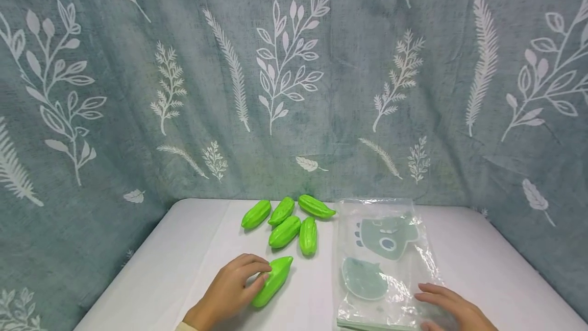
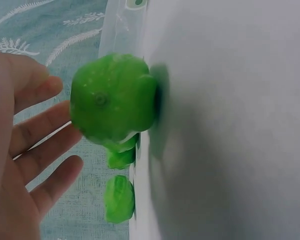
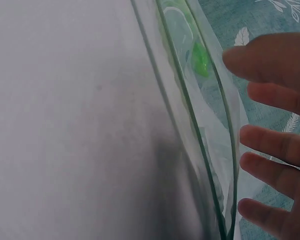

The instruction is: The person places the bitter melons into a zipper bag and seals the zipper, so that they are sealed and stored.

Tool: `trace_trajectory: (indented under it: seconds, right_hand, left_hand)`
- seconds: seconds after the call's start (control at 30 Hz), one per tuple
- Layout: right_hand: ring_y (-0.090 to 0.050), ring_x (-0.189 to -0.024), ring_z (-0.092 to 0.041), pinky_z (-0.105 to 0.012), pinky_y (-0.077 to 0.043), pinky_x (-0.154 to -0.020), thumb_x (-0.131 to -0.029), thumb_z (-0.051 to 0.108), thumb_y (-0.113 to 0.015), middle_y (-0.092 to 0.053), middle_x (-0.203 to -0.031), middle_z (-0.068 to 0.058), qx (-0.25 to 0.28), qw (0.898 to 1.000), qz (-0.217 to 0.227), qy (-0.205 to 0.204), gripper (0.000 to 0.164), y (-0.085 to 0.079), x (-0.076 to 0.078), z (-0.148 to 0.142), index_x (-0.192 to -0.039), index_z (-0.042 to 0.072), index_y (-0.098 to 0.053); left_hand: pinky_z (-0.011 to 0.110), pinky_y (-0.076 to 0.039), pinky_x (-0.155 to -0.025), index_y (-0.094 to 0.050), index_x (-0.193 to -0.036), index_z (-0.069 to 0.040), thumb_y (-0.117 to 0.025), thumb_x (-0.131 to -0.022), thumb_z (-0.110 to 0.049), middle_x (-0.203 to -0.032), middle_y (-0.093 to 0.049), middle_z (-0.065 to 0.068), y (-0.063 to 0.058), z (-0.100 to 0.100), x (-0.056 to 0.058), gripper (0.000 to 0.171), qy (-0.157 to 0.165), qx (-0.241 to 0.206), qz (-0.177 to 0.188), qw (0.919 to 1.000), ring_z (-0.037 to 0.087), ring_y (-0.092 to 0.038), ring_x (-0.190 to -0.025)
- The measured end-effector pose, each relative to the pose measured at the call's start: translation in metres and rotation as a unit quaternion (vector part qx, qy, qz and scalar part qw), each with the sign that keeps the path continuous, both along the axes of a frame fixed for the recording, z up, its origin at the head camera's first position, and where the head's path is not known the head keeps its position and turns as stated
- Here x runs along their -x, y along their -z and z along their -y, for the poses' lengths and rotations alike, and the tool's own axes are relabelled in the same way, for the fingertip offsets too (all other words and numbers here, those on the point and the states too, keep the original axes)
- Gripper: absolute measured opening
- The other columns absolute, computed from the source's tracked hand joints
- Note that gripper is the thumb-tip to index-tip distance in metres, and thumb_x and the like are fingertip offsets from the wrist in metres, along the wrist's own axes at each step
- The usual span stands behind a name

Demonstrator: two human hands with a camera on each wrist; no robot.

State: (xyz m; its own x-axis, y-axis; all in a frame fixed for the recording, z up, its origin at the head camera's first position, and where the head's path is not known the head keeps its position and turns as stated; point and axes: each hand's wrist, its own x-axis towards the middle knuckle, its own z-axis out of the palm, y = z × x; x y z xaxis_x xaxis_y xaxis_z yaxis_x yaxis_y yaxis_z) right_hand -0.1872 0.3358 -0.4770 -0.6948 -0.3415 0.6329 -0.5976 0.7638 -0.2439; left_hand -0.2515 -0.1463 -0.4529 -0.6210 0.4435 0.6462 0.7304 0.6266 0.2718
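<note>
One gourd (image 1: 277,282) beside a loose left hand (image 1: 233,286), its tip angled away to the right

On my head feed, the left fingertips reach over the gourd's left flank, with the thumb on the side nearer the body. I read the grip as spread rather than clamped: the left wrist feed shows gaps between the fingers, and another between thumb and gourd. Some fingertips pass close to the gourd's edge or behind it, so I can't tell how firmly they touch, if at all.

The relation I'd steer by is this: the gourd sits on the table (image 1: 202,254) just right of the left palm, its long axis on a slant, blunt end toward the body, pointed end away and to the right. To my judgement, a pinch across that axis would hold better than one along it.

Farther right, apart from the gourd, lies the clear bag (image 1: 381,254), its long sides running away from the body and a green strip (image 1: 372,325) along the near edge. My right wrist feed shows parted lips there. The right hand (image 1: 459,313) is at the bag's near right side, fingers spread; contact I can't confirm. It is well apart from the gourd, so the left is the nearer hand.

Beyond, five more gourds (image 1: 285,232) lie in a loose cluster.
</note>
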Motion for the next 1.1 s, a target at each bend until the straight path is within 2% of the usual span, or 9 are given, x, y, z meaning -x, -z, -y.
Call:
trace_trajectory:
  seconds: [0.27,0.33,0.43,0.53,0.63,0.83,0.9,1.03,1.1]
  right_hand:
    - [-0.048,-0.122,0.005,-0.027,-0.054,-0.074,-0.067,0.029,-0.091,-0.061,-0.132,0.002,-0.028,0.997,0.045,-0.063,0.066,0.009,0.005,0.000,-0.128,0.027,-0.067]
    - [-0.044,-0.125,0.006,-0.028,-0.053,-0.073,-0.064,0.029,-0.091,-0.058,-0.135,0.004,-0.029,0.994,0.058,-0.085,0.073,0.012,0.007,-0.003,-0.131,0.026,-0.064]
    - [-0.046,-0.124,0.004,-0.027,-0.054,-0.072,-0.060,0.034,-0.092,-0.059,-0.134,0.004,-0.031,0.994,0.039,-0.095,0.076,0.017,0.010,-0.005,-0.131,0.025,-0.065]
    - [-0.052,-0.119,0.002,-0.022,-0.053,-0.075,-0.063,0.037,-0.092,-0.062,-0.129,0.001,-0.040,0.996,0.004,-0.081,0.071,0.021,0.012,-0.004,-0.128,0.024,-0.067]
    - [-0.056,-0.115,0.000,-0.021,-0.052,-0.078,-0.068,0.032,-0.091,-0.065,-0.124,0.000,-0.041,0.998,0.010,-0.054,0.061,0.020,0.012,-0.001,-0.124,0.023,-0.069]
    - [-0.056,-0.118,-0.003,-0.027,-0.053,-0.086,-0.076,0.026,-0.086,-0.065,-0.128,-0.008,-0.017,0.991,0.134,0.005,0.053,0.008,0.010,0.006,-0.125,0.020,-0.067]
    - [-0.054,-0.119,-0.002,-0.025,-0.052,-0.088,-0.075,0.024,-0.087,-0.065,-0.129,-0.009,-0.008,0.988,0.152,0.015,0.052,0.004,0.008,0.005,-0.122,0.019,-0.064]
    - [-0.055,-0.094,0.006,-0.020,-0.048,-0.073,-0.072,0.012,-0.087,-0.064,-0.110,0.003,0.008,0.992,0.130,-0.008,0.063,0.000,0.002,-0.001,-0.127,0.008,-0.058]
    - [-0.054,-0.094,0.006,-0.020,-0.048,-0.071,-0.072,0.009,-0.087,-0.063,-0.110,0.005,0.009,0.994,0.111,-0.009,0.053,-0.001,-0.001,-0.004,-0.117,0.012,-0.060]
  left_hand:
    - [0.032,-0.055,-0.083,-0.077,-0.098,-0.023,-0.075,-0.091,-0.019,-0.103,-0.066,-0.018,0.005,0.000,-0.006,0.009,-0.011,0.002,0.029,0.9995,0.003,-0.063,-0.098]
    - [0.032,-0.055,-0.084,-0.077,-0.100,-0.024,-0.074,-0.092,-0.021,-0.104,-0.066,-0.019,0.006,-0.001,-0.007,0.009,-0.012,0.005,0.040,0.9991,0.003,-0.062,-0.100]
    - [0.032,-0.055,-0.084,-0.077,-0.101,-0.024,-0.073,-0.093,-0.022,-0.105,-0.065,-0.019,0.007,-0.003,-0.006,0.009,-0.006,0.003,0.047,0.9989,0.002,-0.062,-0.100]
    - [0.033,-0.055,-0.083,-0.077,-0.099,-0.023,-0.074,-0.092,-0.019,-0.103,-0.066,-0.018,0.006,-0.005,-0.005,0.009,0.009,0.000,0.032,0.9994,0.003,-0.063,-0.099]
    - [0.034,-0.055,-0.083,-0.078,-0.098,-0.021,-0.076,-0.090,-0.017,-0.103,-0.067,-0.017,0.005,-0.007,-0.003,0.010,0.018,-0.002,0.014,0.9997,0.003,-0.063,-0.098]
    - [0.031,-0.055,-0.083,-0.078,-0.098,-0.020,-0.076,-0.089,-0.016,-0.102,-0.067,-0.017,0.004,-0.011,-0.004,0.010,0.018,-0.005,0.005,0.9998,0.003,-0.063,-0.098]
    - [0.031,-0.055,-0.083,-0.077,-0.098,-0.020,-0.075,-0.090,-0.016,-0.103,-0.066,-0.017,0.004,-0.013,-0.005,0.010,0.019,-0.002,0.000,0.9998,0.003,-0.062,-0.098]
    - [0.030,-0.055,-0.083,-0.077,-0.098,-0.021,-0.075,-0.090,-0.017,-0.104,-0.066,-0.016,0.003,-0.016,-0.005,0.010,0.024,0.000,-0.007,0.9997,0.003,-0.062,-0.099]
    - [0.031,-0.055,-0.084,-0.077,-0.099,-0.021,-0.075,-0.090,-0.016,-0.105,-0.066,-0.016,0.002,-0.017,-0.004,0.010,0.028,-0.002,-0.008,0.9996,0.003,-0.062,-0.100]
